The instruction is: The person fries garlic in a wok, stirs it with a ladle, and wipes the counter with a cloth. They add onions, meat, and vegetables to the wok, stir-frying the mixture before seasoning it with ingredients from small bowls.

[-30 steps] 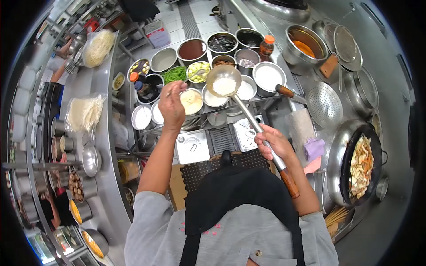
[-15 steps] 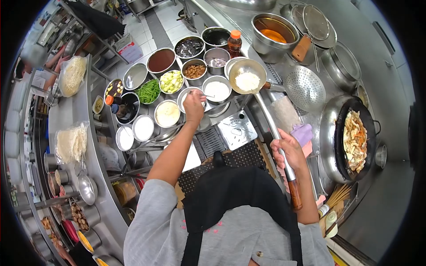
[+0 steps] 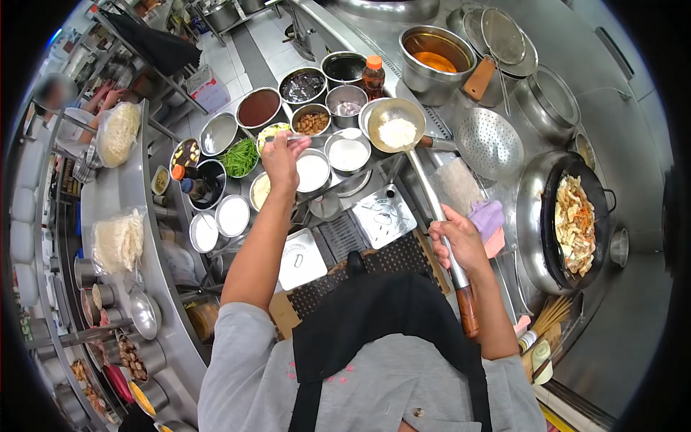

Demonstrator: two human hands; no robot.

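My right hand [image 3: 458, 241] is closed around the long metal handle of a ladle [image 3: 380, 137]. White powder or granules [image 3: 397, 132] lie in the ladle's bowl, which is over the edge of the round containers. My left hand [image 3: 281, 160] is pinched on what looks like a small metal spoon [image 3: 295, 137], mostly hidden by the fingers. It hovers over the pot of chopped pale-green vegetable [image 3: 272, 132]. Around it are a pot of green strips [image 3: 240, 157], a pot of brown pieces [image 3: 312, 124] and pots of white powder [image 3: 348, 154].
On the right, a wok [image 3: 576, 227] holds stir-fried food, beside a perforated strainer [image 3: 489, 144]. A pot of amber oil [image 3: 437, 59] stands at the back. Left is a steel counter [image 3: 101, 194] with bagged noodles [image 3: 119, 241]. Another person's arm [image 3: 106, 108] shows at far left.
My left hand has moved left, from beside the white powder pots to over the chopped vegetable pot. The ladle stays in my right hand, nearly still.
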